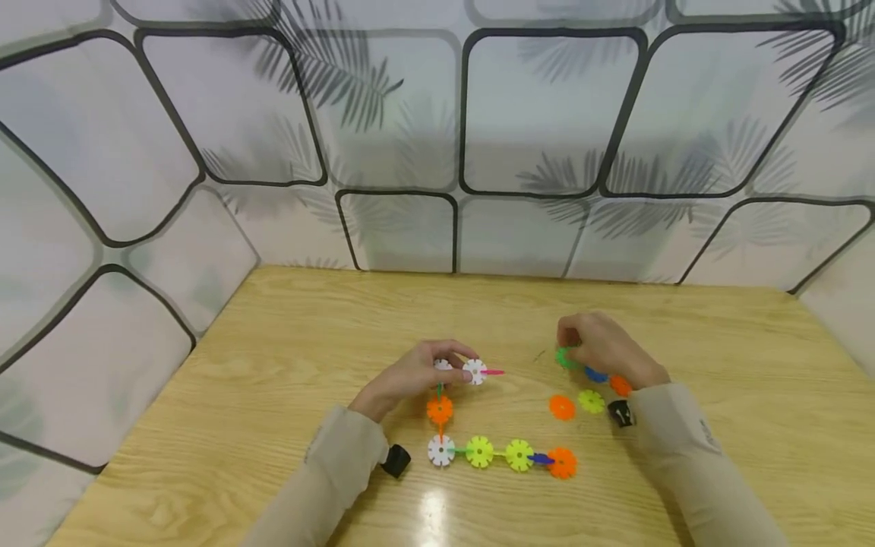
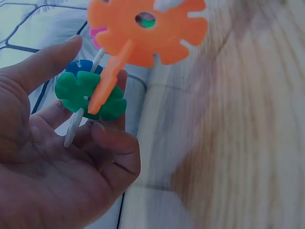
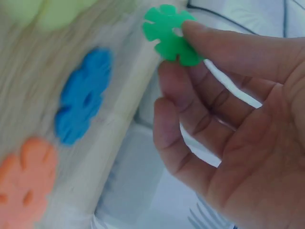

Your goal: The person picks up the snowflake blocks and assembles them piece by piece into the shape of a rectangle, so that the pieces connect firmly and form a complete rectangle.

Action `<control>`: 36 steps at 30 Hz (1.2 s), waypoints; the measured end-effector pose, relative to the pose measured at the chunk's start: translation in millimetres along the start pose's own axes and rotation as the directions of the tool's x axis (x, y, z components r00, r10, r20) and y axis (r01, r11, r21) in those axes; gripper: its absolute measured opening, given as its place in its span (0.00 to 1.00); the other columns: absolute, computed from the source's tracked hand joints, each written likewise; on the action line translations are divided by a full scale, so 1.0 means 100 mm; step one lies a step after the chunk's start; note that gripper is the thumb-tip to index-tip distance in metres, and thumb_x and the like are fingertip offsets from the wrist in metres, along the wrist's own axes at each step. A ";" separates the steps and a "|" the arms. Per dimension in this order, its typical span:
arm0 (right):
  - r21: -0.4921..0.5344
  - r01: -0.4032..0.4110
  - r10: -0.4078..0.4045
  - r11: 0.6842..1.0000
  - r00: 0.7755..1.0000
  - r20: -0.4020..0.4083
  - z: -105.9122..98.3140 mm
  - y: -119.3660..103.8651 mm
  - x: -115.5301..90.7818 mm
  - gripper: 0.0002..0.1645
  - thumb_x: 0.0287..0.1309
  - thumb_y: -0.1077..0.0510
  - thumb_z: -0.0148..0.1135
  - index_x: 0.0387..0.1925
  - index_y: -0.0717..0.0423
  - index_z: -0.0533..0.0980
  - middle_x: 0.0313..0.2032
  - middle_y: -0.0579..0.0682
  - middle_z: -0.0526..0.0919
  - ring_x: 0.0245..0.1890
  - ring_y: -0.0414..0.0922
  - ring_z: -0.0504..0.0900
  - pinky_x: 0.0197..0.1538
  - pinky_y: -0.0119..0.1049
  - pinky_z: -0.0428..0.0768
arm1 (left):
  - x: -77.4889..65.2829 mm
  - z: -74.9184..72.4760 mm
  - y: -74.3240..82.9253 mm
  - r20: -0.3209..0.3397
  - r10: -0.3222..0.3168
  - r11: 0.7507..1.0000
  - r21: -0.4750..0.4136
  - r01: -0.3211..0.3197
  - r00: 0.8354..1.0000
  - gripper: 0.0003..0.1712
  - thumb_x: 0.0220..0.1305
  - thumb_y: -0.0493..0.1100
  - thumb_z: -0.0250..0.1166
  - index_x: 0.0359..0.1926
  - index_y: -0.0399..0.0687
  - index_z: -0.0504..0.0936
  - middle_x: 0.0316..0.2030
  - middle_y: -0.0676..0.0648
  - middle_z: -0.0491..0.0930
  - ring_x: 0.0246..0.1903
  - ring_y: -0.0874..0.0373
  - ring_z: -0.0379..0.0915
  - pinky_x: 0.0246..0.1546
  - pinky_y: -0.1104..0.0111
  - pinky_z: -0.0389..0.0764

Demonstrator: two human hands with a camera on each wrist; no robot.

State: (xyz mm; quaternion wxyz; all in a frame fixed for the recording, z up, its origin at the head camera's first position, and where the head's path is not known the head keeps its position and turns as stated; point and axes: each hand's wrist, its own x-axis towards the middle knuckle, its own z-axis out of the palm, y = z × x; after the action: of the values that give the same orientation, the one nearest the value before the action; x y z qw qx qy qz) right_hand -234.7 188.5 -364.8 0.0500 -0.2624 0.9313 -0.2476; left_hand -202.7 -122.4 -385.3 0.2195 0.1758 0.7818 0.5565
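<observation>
My left hand (image 1: 413,372) grips the upper end of a chain of flower-shaped interlocking discs, around a white disc (image 1: 475,372); a pink disc (image 1: 495,372) stands edge-on beyond it. In the left wrist view a green disc (image 2: 71,90) and a blue disc (image 2: 76,67) sit between thumb and fingers, below an orange disc (image 2: 162,43). From there the chain runs down to a white corner disc (image 1: 440,450), then right through yellow discs (image 1: 480,451) to an orange end disc (image 1: 563,463). At the right, my right hand (image 1: 611,348) pinches a loose green disc (image 3: 167,31) between thumb and fingers.
Loose discs lie by the right hand: blue (image 3: 86,95), orange (image 1: 620,385), yellow (image 1: 591,401) and another orange disc (image 1: 562,407). The wooden table (image 1: 328,311) meets a patterned curtain (image 1: 403,228) at its back edge. Black wrist devices (image 1: 396,461) show at both cuffs.
</observation>
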 end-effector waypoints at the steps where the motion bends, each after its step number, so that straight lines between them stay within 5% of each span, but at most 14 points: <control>1: 0.037 0.018 -0.017 0.999 1.000 -0.006 0.00 -0.01 0.00 0.10 0.57 0.71 0.70 0.28 0.56 0.78 0.29 0.45 0.80 0.31 0.44 0.77 0.38 0.43 0.79 | 0.00 0.01 0.00 -0.001 -0.007 1.000 -0.001 0.007 1.000 0.19 0.67 0.41 0.69 0.58 0.42 0.82 0.45 0.45 0.79 0.42 0.54 0.73 0.42 0.65 0.72; 9: 0.277 0.070 -0.066 0.958 0.998 -0.022 0.00 -0.12 0.01 0.09 0.62 0.69 0.68 0.30 0.56 0.78 0.31 0.46 0.83 0.32 0.45 0.82 0.36 0.39 0.80 | 0.01 0.02 0.02 -0.027 -0.016 1.000 0.021 0.016 1.000 0.21 0.65 0.42 0.71 0.58 0.41 0.82 0.44 0.45 0.79 0.42 0.53 0.71 0.39 0.66 0.70; 16: 0.546 0.014 -0.047 0.838 0.998 0.047 0.07 -0.22 0.01 0.02 0.65 0.72 0.62 0.37 0.69 0.76 0.28 0.55 0.84 0.22 0.48 0.81 0.27 0.39 0.83 | 0.03 0.03 0.01 -0.045 -0.003 1.000 0.014 0.003 0.999 0.20 0.67 0.42 0.70 0.58 0.41 0.82 0.46 0.47 0.80 0.45 0.54 0.71 0.41 0.66 0.71; 23: 0.586 -0.039 -0.027 0.809 0.994 0.103 0.16 -0.30 0.06 0.12 0.66 0.71 0.61 0.48 0.77 0.76 0.28 0.55 0.84 0.23 0.47 0.83 0.30 0.39 0.85 | 0.02 0.04 0.00 -0.034 0.003 0.999 -0.043 -0.005 0.999 0.22 0.67 0.40 0.69 0.60 0.38 0.80 0.39 0.47 0.79 0.33 0.56 0.71 0.35 0.68 0.71; 29: 0.599 -0.037 -0.052 0.800 0.990 0.130 0.27 -0.36 0.14 0.07 0.66 0.71 0.60 0.44 0.73 0.77 0.27 0.54 0.84 0.23 0.45 0.82 0.30 0.38 0.85 | -0.03 0.01 -0.04 -0.051 0.001 1.000 -0.023 -0.002 0.999 0.21 0.67 0.39 0.69 0.59 0.38 0.81 0.32 0.48 0.77 0.29 0.56 0.70 0.31 0.69 0.71; 36: 0.649 -0.041 -0.048 0.760 0.992 0.118 0.27 -0.36 0.13 0.03 0.65 0.75 0.57 0.39 0.71 0.74 0.28 0.56 0.85 0.23 0.49 0.83 0.31 0.46 0.86 | 0.01 0.02 -0.01 -0.035 0.044 0.999 0.026 -0.043 0.998 0.21 0.67 0.41 0.69 0.58 0.37 0.82 0.38 0.47 0.79 0.34 0.56 0.71 0.33 0.68 0.72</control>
State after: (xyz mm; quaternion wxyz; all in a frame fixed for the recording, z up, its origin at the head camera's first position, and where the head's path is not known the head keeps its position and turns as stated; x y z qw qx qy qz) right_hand -223.2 143.9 -370.3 0.1968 -0.2458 0.7821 -0.5377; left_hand -203.0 -120.5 -386.7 0.1910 0.1855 0.7884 0.5545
